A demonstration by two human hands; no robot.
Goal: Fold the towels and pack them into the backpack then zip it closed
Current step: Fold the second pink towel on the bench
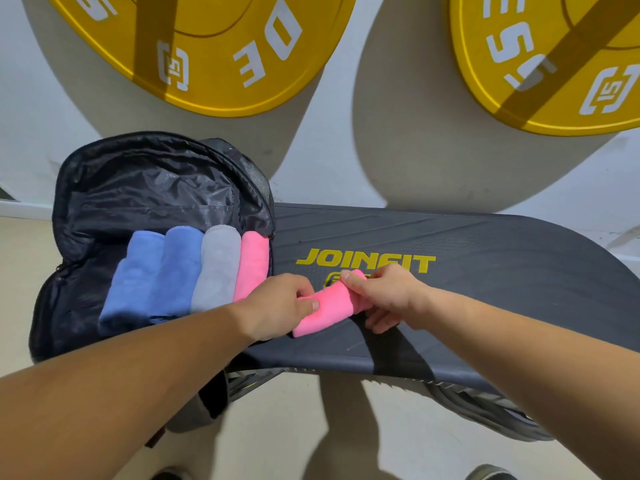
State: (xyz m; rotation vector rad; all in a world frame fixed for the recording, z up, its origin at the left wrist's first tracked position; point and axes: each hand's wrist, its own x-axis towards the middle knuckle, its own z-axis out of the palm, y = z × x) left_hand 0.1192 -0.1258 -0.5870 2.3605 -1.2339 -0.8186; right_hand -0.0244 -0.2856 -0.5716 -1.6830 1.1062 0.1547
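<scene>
A black backpack [104,188] lies unzipped on the left end of a dark step platform [485,258]. Inside it, side by side, sit two blue rolled towels [152,275], a grey one [216,268] and a pink one [252,263]. A second pink towel [325,308], rolled into a short cylinder, lies on the platform just right of the backpack. My left hand [277,306] grips its left end and my right hand [384,296] grips its right end.
Two large yellow weight plates [214,46] [554,64] lean against the white wall behind the platform. The platform carries a yellow JOINFIT logo [365,263]. Pale floor lies below, with the tips of shoes [491,472] at the bottom edge.
</scene>
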